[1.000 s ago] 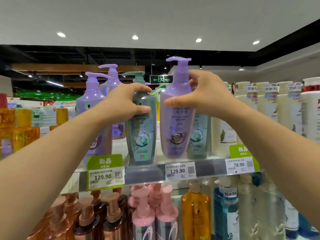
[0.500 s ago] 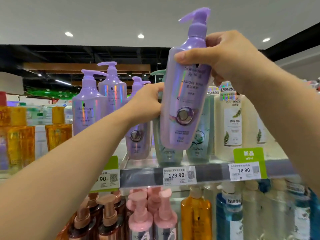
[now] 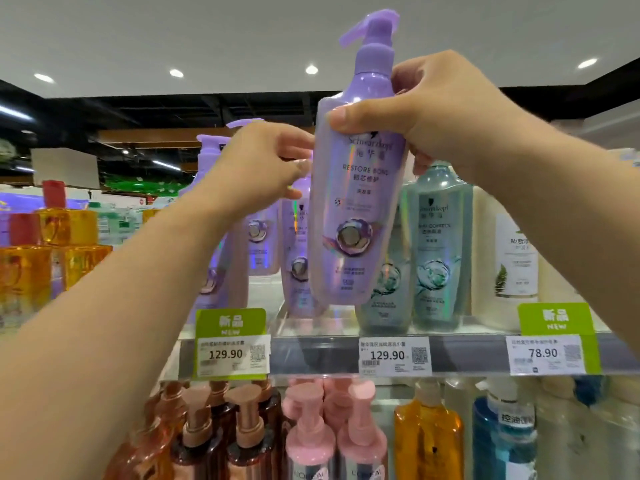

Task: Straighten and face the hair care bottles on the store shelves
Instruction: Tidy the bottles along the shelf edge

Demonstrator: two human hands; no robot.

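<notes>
My right hand (image 3: 446, 112) grips a purple pump bottle (image 3: 353, 209) by its shoulder and holds it upright in the air above the top shelf's edge (image 3: 311, 355), label towards me and nozzle pointing left. My left hand (image 3: 256, 164) is curled around the top of a second purple bottle (image 3: 298, 251) that stands on the shelf, and it hides that bottle's pump. More purple bottles (image 3: 221, 268) stand to the left. Two teal bottles (image 3: 440, 244) stand to the right, partly behind the lifted one.
White bottles (image 3: 516, 258) fill the shelf's right end. Price tags (image 3: 394, 356) hang along its front rail. On the lower shelf stand brown pump bottles (image 3: 207, 438), pink ones (image 3: 311, 438), an amber bottle (image 3: 427, 441) and a blue one (image 3: 502, 434). Orange bottles (image 3: 34, 271) stand at the far left.
My right hand has lifted the purple bottle off the shelf and holds it raised. My left hand has left the teal bottle and closed on the top of a standing purple bottle.
</notes>
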